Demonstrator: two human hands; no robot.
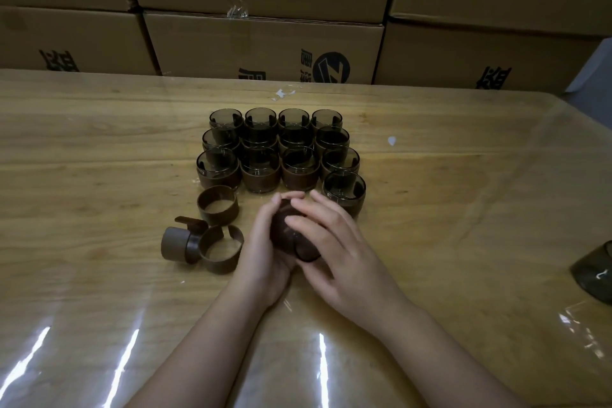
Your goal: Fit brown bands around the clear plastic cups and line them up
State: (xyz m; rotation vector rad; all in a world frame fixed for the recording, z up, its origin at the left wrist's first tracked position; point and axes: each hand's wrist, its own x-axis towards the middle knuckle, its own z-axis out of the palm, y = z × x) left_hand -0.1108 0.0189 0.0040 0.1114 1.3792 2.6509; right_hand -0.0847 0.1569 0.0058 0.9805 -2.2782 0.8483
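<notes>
Both hands, left [265, 242] and right [334, 242], are pressed around one cup [291, 232] over the desk [99, 149]. Loose bands [217, 205] lie left of them

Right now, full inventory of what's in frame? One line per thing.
banded cups: thirteen, smoky clear with brown bands, upright in rows at table centre
cup in hand: one, dark with brown band, on its side between both hands
loose bands: three or four, brown, left of the hands; exact count unclear
bare cup: one, smoky clear, partly cut off at right edge
table: one, light wood under clear plastic sheet
cardboard boxes: several, tan with black print, stacked behind table
left hand: cradles the cup from left
right hand: presses on it from above
</notes>
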